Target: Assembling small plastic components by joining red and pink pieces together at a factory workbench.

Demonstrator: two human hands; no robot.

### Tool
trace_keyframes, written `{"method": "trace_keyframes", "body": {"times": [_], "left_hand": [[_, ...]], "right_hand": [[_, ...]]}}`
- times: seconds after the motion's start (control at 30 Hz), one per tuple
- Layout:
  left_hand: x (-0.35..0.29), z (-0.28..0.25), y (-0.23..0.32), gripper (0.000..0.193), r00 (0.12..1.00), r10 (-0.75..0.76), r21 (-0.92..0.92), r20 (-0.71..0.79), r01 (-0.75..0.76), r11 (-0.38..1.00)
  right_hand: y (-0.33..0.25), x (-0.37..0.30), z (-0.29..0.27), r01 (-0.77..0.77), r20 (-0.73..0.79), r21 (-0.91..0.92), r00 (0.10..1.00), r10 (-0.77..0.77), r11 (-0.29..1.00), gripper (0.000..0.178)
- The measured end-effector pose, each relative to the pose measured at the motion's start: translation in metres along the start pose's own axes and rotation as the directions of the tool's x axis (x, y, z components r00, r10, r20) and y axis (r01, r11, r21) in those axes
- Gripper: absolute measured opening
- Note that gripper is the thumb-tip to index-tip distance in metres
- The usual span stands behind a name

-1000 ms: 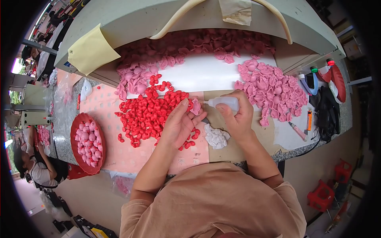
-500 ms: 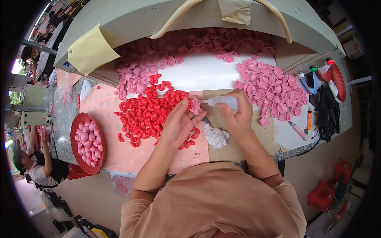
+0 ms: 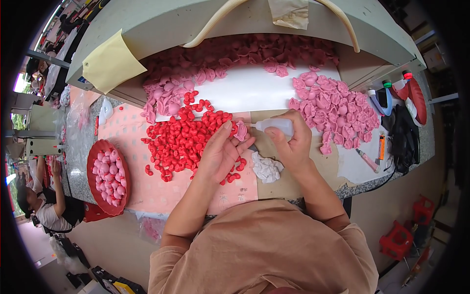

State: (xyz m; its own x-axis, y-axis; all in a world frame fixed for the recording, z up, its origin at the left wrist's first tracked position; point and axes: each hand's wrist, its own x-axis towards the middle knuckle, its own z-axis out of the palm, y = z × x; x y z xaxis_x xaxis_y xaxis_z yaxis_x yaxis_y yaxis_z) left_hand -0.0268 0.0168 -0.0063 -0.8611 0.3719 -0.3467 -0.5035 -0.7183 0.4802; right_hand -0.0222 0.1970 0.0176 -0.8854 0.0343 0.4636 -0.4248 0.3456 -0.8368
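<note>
My left hand (image 3: 220, 156) holds a small pink ruffled plastic piece (image 3: 240, 131) at its fingertips, palm turned up. A bit of red shows beside that piece, too small to make out. My right hand (image 3: 294, 147) is wrapped round a translucent squeeze bottle (image 3: 278, 126), tipped sideways so its thin nozzle points left and meets the pink piece. Left of my hands spreads a heap of glossy red heart-like pieces (image 3: 183, 137). A pile of pink ruffled pieces (image 3: 342, 110) lies to the right, and more pink pieces (image 3: 235, 51) fill the back of the grey hood.
A red scalloped bowl (image 3: 121, 203) of pink-and-red pieces stands at the left. Crumpled white tissue (image 3: 267, 167) lies between my forearms. An orange tube (image 3: 381, 147) and a black bag (image 3: 405, 139) are at the right. The grey hood (image 3: 166, 24) overhangs the back. Another person (image 3: 49, 203) works far left.
Both hands, the pink piece and the squeeze bottle stay practically in place. At the far left, the other person's arms have shifted slightly.
</note>
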Motion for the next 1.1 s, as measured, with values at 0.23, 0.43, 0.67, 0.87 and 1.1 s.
{"method": "trace_keyframes", "body": {"times": [0.23,0.43,0.67,0.87,1.1], "left_hand": [[0.0015,-0.0044,-0.0011,0.028,1.000,-0.007,-0.020,0.008,0.007,1.000],[0.0006,-0.0022,-0.0007,0.028,1.000,0.003,-0.013,0.001,-0.003,1.000],[0.0009,-0.0004,-0.0005,0.029,1.000,-0.011,0.026,-0.012,0.012,1.000],[0.0001,0.0020,-0.0002,0.028,1.000,0.001,0.018,-0.015,0.000,1.000],[0.0010,0.0007,-0.0003,0.027,1.000,-0.008,0.003,-0.019,0.008,1.000]], "right_hand": [[-0.0001,0.0000,0.0005,0.009,-0.009,-0.015,1.000,-0.009,1.000,0.023],[0.0000,0.0004,0.0006,0.025,-0.002,-0.019,1.000,-0.025,1.000,0.023],[0.0006,0.0006,0.0002,0.033,-0.014,-0.041,0.999,-0.034,0.999,0.023],[0.0001,0.0010,0.0001,0.051,-0.004,-0.025,0.999,-0.051,0.998,0.023],[0.0012,0.0014,-0.0010,0.077,0.004,-0.040,0.997,-0.076,0.996,0.024]]}}
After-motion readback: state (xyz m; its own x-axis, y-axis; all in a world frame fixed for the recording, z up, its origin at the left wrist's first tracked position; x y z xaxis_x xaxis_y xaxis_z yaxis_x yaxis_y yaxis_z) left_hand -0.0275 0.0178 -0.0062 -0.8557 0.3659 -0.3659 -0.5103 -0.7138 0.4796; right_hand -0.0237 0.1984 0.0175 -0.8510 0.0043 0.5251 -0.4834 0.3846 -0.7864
